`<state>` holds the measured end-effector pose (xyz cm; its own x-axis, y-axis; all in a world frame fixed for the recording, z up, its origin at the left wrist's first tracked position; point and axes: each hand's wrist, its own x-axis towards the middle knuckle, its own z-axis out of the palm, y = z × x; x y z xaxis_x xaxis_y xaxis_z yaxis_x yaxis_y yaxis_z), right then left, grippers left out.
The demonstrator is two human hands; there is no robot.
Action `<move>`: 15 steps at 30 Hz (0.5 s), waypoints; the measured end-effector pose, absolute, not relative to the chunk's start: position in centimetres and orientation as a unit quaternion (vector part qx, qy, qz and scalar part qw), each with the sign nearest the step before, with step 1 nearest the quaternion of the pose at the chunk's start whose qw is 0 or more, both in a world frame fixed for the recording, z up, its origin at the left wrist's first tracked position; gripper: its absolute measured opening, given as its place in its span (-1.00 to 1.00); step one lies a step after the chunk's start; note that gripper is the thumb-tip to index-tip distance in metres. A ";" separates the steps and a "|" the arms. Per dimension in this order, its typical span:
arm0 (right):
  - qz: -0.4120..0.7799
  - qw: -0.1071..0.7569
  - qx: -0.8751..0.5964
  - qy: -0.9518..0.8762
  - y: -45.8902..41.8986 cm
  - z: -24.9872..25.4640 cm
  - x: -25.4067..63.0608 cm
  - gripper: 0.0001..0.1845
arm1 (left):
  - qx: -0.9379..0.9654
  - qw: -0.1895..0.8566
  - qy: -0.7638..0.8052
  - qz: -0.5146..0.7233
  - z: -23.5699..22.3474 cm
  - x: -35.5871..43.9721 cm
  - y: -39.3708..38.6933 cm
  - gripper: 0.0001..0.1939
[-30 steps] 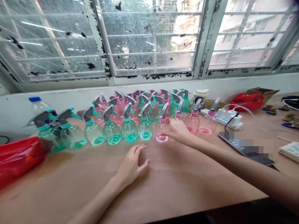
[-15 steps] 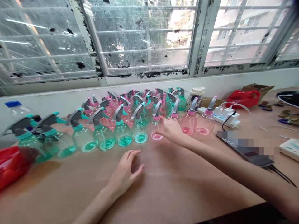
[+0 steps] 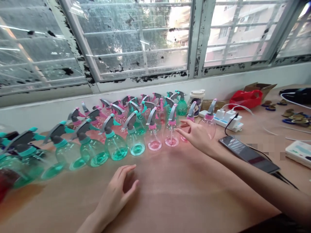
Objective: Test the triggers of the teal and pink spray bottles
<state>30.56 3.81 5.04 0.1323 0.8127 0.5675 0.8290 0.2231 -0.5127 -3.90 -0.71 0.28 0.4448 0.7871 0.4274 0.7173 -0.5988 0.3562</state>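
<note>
A front row of spray bottles stands upright across the table: green ones, such as this green spray bottle (image 3: 116, 145), at the left, and pink ones at the right. My right hand (image 3: 198, 134) is open, thumb and fingers apart, just right of a pink spray bottle (image 3: 172, 134). Behind the fingers, another pink spray bottle (image 3: 190, 118) is partly hidden. Whether the fingertips touch either bottle, I cannot tell. Over the bare tabletop in front of the green bottles, my left hand (image 3: 116, 189) is open, fingers loosely curved, holding nothing.
Behind the front row stand several more pink and green bottles. A paper cup (image 3: 196, 97), a power strip (image 3: 230, 119), a red plastic bag (image 3: 246, 99) and a phone (image 3: 247, 153) with cables lie to the right. Windows (image 3: 136, 38) rise behind the table.
My right hand has moved right along the row, from one pink bottle to beyond the neighbouring one. The left hand stays low over the table. The view has turned slightly right.
</note>
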 end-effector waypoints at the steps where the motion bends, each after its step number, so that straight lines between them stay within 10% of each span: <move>1: -0.006 0.416 -0.631 -0.655 4.2 5.1 30.3 -0.48 | 0.851 0.053 0.439 0.285 0.4 -3.8 -0.8 -0.71; 15: 0.027 0.345 -0.650 -0.677 4.9 5.2 28.8 -0.47 | 0.888 0.059 0.359 0.281 0.4 -1.4 -1.8 -0.73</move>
